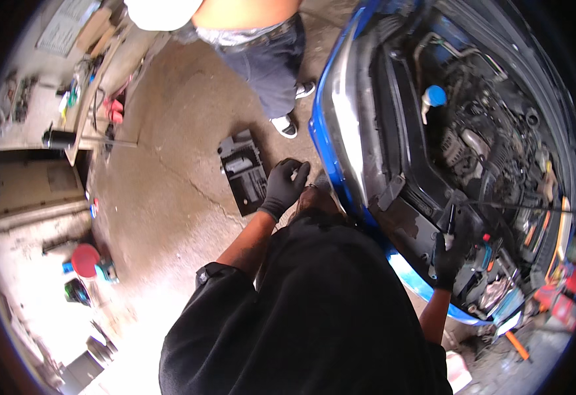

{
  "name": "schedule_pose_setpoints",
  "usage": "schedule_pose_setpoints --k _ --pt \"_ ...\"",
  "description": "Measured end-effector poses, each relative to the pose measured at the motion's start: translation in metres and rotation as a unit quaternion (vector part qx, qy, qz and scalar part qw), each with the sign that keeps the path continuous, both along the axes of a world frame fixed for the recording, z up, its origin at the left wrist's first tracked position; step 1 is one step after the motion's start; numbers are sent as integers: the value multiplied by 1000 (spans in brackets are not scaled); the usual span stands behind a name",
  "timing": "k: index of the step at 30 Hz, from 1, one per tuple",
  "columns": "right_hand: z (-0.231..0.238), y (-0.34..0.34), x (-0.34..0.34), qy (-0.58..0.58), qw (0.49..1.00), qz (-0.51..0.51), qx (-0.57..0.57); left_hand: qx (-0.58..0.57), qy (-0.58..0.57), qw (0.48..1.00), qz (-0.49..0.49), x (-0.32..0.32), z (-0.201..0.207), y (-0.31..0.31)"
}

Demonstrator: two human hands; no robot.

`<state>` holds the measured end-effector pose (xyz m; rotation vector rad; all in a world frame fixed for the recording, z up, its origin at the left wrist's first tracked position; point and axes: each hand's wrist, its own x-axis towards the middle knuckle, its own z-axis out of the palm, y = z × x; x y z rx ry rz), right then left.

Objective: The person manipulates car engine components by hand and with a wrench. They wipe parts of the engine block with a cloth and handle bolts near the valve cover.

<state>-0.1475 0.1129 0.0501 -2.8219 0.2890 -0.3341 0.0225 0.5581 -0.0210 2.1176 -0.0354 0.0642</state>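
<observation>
My left hand [284, 189], in a dark glove, hangs over the floor between the car and a black plastic box. Its thumb and fingers curl together; whatever they hold, if anything, is too small to name. That black box [243, 172], with moulded compartments, lies on the concrete. On the right, my gloved right hand [451, 258] is closed round a slim dark-and-silver hand tool [450, 220] at the front corner of the engine bay. The dark glove blends with the parts behind it. Beside this hand lie several loose tools, among them an orange-handled one [490, 264].
The blue car's front bumper [330, 141] curves along my right, its engine bay [479, 141] exposed. A blue-capped reservoir [435, 97] stands inside. Another person [261, 62] stands ahead. A cluttered workbench [97, 79] and a red bucket [85, 261] line the left side.
</observation>
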Motion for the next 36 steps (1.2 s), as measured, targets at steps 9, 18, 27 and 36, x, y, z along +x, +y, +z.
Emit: schedule_pose_setpoints --k 9,18,27,36 --pt "-26 -30 -45 -8 999 -31 17 209 221 947 -107 -83 -252 120" --pt "-6 -19 -28 -73 984 -105 121 86 489 863 -93 34 -234 18" --pt "21 -177 -186 -115 904 -408 55 106 487 864 -70 -29 -179 -12" --pt "-64 -332 -273 -32 929 -368 -20 55 537 841 -33 -213 -155 -87"
